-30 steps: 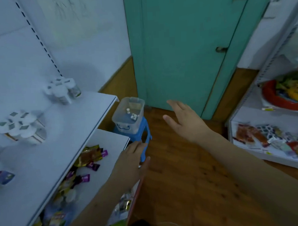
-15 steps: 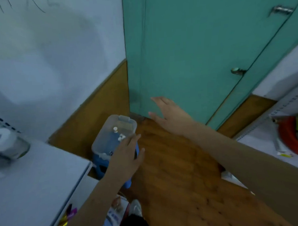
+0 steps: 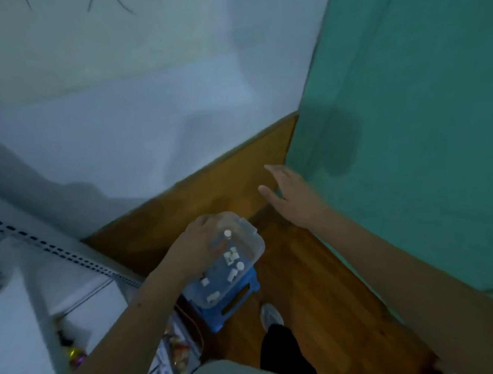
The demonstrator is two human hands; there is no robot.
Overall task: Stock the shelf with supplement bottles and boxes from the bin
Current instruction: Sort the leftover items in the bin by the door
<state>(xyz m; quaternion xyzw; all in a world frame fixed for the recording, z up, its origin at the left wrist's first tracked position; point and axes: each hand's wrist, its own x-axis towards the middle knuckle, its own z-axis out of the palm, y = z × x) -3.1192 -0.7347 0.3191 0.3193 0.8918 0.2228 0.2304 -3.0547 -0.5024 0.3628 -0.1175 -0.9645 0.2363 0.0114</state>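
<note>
A clear plastic bin [image 3: 255, 244] stands on a small blue stool [image 3: 240, 297] by the wall. Several small white supplement bottles and boxes [image 3: 232, 256] lie in the bin. My left hand [image 3: 195, 242] reaches over the bin's left rim. Its fingers go down inside and are blurred behind the plastic, so whether they hold anything is hidden. My right hand [image 3: 294, 199] hovers in the air beyond the bin, fingers straight and spread, holding nothing. It is close to the green door [image 3: 406, 123].
The white shelf [image 3: 16, 304] fills the lower left, with wrapped sweets [image 3: 74, 357] on a lower level. A wooden skirting board [image 3: 211, 194] runs behind the bin. My shoe [image 3: 270, 315] stands on the wooden floor [image 3: 315, 297] right of the stool.
I have stepped closer and the view has swung down over the bin. My left hand moved from in front of the bin to inside it. My right hand stayed outstretched.
</note>
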